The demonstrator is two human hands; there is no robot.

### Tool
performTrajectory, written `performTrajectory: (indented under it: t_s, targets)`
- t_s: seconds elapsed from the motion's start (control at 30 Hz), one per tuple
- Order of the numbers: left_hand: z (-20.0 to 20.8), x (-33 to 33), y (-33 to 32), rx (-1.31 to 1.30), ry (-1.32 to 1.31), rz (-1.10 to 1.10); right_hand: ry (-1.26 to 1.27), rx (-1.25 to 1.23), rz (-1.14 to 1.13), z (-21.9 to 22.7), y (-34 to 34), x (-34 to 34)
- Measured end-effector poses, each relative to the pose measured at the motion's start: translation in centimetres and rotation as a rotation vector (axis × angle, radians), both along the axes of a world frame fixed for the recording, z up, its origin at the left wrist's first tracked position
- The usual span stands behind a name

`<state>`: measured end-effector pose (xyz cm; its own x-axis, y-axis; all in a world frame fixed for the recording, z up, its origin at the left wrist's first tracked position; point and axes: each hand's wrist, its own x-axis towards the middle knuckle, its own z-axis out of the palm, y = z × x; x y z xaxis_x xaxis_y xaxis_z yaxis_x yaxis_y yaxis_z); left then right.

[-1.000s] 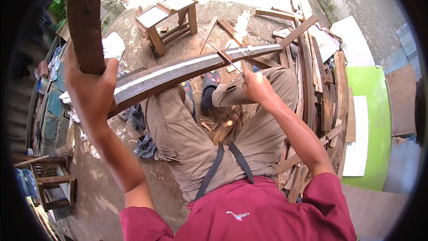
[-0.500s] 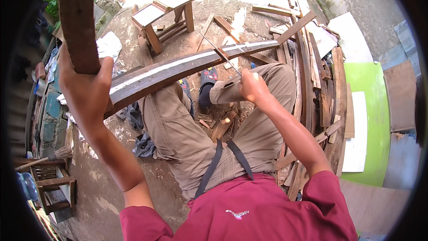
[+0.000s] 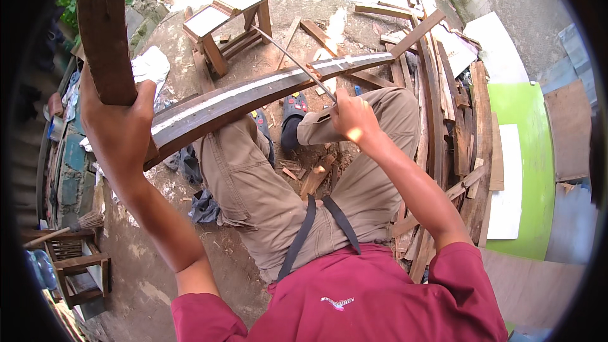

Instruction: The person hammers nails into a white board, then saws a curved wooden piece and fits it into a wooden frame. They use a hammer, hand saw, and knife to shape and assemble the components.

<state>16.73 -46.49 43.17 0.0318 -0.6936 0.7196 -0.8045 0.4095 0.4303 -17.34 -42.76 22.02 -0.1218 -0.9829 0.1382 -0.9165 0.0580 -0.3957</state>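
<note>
A dark wooden frame rests across my thighs, its long beam (image 3: pixel 253 98) marked by a white strip along the top. My left hand (image 3: pixel 117 130) is wrapped around the upright wooden post (image 3: pixel 104 31) where it meets the beam's near left end. In my right hand (image 3: pixel 353 117) is a long thin metal rod (image 3: pixel 278 45), its grip hidden by my fingers. The rod slants over the beam toward the far left. It passes at a small reddish-brown notch or wood piece (image 3: pixel 314 72) on the beam; I cannot tell which.
Beyond the beam stands a small wooden stool frame (image 3: pixel 235 22) with white panels. Long wood offcuts (image 3: pixel 437 114) are piled at my right, beside a green board (image 3: pixel 519 171). At the left are a broom (image 3: pixel 88 220) and a slatted wooden piece (image 3: pixel 79 266). Wood scraps (image 3: pixel 316 174) lie between my feet.
My right hand has moved slightly left and forward, pushing the rod farther across the beam; its tip now reaches nearer the stool frame. My left hand keeps its hold on the post.
</note>
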Motion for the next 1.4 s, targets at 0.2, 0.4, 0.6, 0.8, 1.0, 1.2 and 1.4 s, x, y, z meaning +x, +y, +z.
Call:
performTrajectory:
  t_s: [0.2,0.4,0.6,0.8,1.0,1.2,1.4]
  targets:
    - [-0.1,-0.3,0.4,0.023,0.032,-0.002,0.003,0.101,0.023,0.6,-0.4,-0.5]
    - [-0.7,-1.0,-0.2,-0.005,0.066,-0.018,-0.306,-0.095,0.020,-2.2,-0.5,-3.3]
    - [-2.2,1.0,-0.7,-0.058,0.088,-0.054,-1.153,0.111,-0.173,-1.7,1.0,-3.2]
    - [-2.6,3.2,-0.4,-0.021,0.102,-0.046,-1.376,0.231,-0.107,-2.7,-0.6,-2.0]
    - [-3.2,4.0,0.5,-0.061,0.112,-0.105,-1.256,0.347,0.022,-2.5,-3.0,-3.6]
    - [-4.2,4.8,1.2,-0.094,0.156,-0.032,-1.184,0.427,0.017,-2.1,-4.1,-2.7]
    - [-3.9,5.5,1.3,-0.062,0.128,-0.006,-1.220,0.344,0.014,-3.5,-4.8,-3.5]
